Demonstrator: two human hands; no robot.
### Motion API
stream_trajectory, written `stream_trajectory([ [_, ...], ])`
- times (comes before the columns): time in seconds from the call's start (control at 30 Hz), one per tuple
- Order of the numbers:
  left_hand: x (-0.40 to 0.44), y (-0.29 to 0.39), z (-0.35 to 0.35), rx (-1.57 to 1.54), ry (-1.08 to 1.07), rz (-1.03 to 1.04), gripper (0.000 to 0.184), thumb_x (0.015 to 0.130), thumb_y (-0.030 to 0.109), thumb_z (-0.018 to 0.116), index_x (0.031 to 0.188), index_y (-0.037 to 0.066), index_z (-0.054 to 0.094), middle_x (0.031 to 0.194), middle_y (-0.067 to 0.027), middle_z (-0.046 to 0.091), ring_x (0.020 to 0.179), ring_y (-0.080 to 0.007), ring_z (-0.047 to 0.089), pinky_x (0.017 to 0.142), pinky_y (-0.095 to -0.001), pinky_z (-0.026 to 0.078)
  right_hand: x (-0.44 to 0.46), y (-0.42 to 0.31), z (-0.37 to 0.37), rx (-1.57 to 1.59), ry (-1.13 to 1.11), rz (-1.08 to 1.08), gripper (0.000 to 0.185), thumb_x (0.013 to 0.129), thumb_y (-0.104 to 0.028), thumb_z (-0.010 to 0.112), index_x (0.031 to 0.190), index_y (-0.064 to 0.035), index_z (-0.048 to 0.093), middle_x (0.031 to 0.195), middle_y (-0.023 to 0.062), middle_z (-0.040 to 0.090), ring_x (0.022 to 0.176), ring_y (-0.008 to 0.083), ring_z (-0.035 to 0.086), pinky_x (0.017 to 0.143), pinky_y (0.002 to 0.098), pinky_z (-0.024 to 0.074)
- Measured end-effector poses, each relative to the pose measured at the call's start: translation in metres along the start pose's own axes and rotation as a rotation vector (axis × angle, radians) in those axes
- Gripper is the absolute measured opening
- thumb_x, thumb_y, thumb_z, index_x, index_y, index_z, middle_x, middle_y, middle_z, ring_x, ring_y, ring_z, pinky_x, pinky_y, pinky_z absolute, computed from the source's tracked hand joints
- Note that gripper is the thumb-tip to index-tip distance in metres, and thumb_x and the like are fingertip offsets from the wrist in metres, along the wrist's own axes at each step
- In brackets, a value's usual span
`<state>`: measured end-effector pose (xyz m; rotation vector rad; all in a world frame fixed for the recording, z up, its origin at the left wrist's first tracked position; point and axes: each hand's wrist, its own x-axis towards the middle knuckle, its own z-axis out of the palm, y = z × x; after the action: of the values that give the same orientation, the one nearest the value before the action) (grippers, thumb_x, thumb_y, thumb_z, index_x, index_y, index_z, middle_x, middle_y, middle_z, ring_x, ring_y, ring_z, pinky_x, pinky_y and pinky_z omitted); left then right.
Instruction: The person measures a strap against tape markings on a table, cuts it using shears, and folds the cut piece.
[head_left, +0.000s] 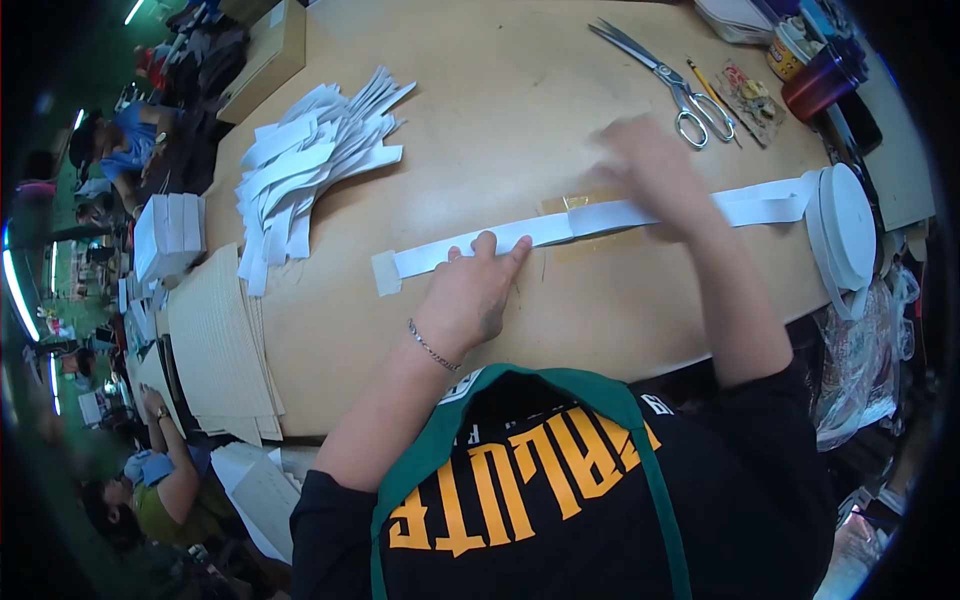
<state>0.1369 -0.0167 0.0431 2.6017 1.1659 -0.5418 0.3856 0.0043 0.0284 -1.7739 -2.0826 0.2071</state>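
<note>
A white strip lies flat across the table, running from a piece of pale tape on the left to a white roll at the right edge. My left hand rests on the strip's left part, fingers spread and pressing it down. Over the right part of the strip, my right hand is raised and smeared by motion, so its fingers cannot be made out. Between the hands, brown tape is on the table under the strip.
A heap of cut white strips lies at the upper left. Scissors, a pencil and a dark tumbler are at the upper right. Stacked sheets lie on the left edge. Other people sit further left.
</note>
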Motion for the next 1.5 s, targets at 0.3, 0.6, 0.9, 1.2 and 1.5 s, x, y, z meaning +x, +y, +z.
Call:
stream_trajectory([
  [0.3, 0.0, -0.001, -0.005, -0.035, -0.034, -0.004, 0.07, 0.071, 0.005, 0.056, 0.137, 0.021, 0.037, 0.11, -0.0246, 0.047, 0.078, -0.0395, 0.061, 0.066, -0.0405, 0.053, 0.009, -0.052, 0.033, 0.023, -0.574, -0.008, 0.026, 0.07, -0.019, 0.073, 0.092, -0.0099, 0.062, 0.1, 0.0056, 0.059, 0.101, 0.0253, 0.05, 0.083, 0.041, 0.0434],
  [0.6, -0.002, -0.01, 0.009, -0.181, 0.091, -0.028, 0.062, 0.075, 0.008, 0.056, 0.134, 0.017, 0.041, 0.112, -0.0246, 0.048, 0.084, -0.038, 0.061, 0.072, -0.043, 0.051, 0.02, -0.069, 0.031, -0.137, -0.648, 0.041, 0.029, 0.066, -0.016, 0.07, 0.093, -0.0112, 0.062, 0.097, 0.0094, 0.063, 0.104, 0.029, 0.053, 0.085, 0.0446, 0.0435],
  [0.9, -0.049, -0.026, 0.033, -0.149, 0.787, 0.111, 0.025, 0.08, 0.02, 0.063, 0.101, 0.009, 0.056, 0.099, -0.0123, 0.054, 0.092, -0.029, 0.058, 0.08, -0.0477, 0.046, -0.019, -0.114, 0.008, 0.223, -0.461, -0.271, 0.01, 0.067, -0.005, 0.064, 0.07, -0.0107, 0.056, 0.069, 0.0055, 0.056, 0.08, 0.0255, 0.056, 0.08, 0.0402, 0.0409],
  [1.2, -0.114, -0.108, -0.012, -0.532, 0.824, 0.082, 0.004, 0.084, 0.006, 0.057, 0.086, 0.003, 0.056, 0.075, -0.0127, 0.054, 0.07, -0.03, 0.053, 0.062, -0.037, 0.043, -0.029, -0.098, -0.013, 0.445, -0.13, -0.28, 0.033, 0.072, -0.021, 0.072, 0.1, -0.0101, 0.06, 0.1, 0.0105, 0.058, 0.102, 0.0283, 0.051, 0.088, 0.0383, 0.041],
  [1.5, -0.033, -0.263, -0.079, 0.46, 0.793, -0.351, 0.042, 0.083, 0.032, 0.066, 0.111, 0.002, 0.055, 0.101, -0.0162, 0.061, 0.093, -0.0281, 0.058, 0.082, -0.0341, 0.046, -0.047, 0.009, -0.016, 0.13, -0.279, 0.124, 0.05, 0.068, -0.02, 0.077, 0.114, -0.0108, 0.06, 0.115, 0.007, 0.055, 0.112, 0.0271, 0.044, 0.096, 0.0368, 0.039],
])
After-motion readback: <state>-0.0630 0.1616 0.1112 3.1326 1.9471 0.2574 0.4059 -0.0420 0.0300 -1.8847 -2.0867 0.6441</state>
